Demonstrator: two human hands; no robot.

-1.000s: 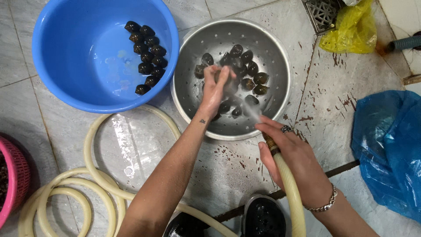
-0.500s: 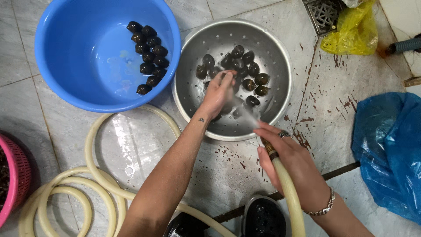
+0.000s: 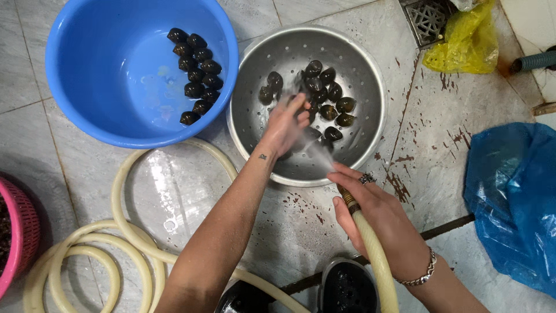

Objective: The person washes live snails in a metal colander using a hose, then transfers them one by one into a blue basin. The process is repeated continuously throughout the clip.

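A batch of dark snails (image 3: 327, 101) is held in the perforated metal colander (image 3: 370, 64), which stands on the floor touching the blue plastic basin (image 3: 87, 87). A smaller group of washed snails (image 3: 194, 69) lies inside the basin, against its right wall. By this count, roughly half of the work is judged done; the larger share in the colander is judged left to rinse.

The left hand (image 3: 286, 124) is placed inside the colander, its fingers curled around what appears to be one snail; the grip is blurred and cannot be told exactly. The right hand (image 3: 379, 223) is closed around the end of the cream hose (image 3: 376, 261), with the thumb pressed near the nozzle, and a spray of water is directed at the left hand.

The floor (image 3: 174, 197) is laid with pale marbled tiles, wet and flecked with dark red stains near the colander. The rest of the hose is coiled at lower left. A pink basket (image 3: 17, 232) is seen at the left edge, a blue plastic bag (image 3: 515, 197) at the right, and a yellow bag (image 3: 463, 46) beside a metal floor drain (image 3: 428, 20) at the top.
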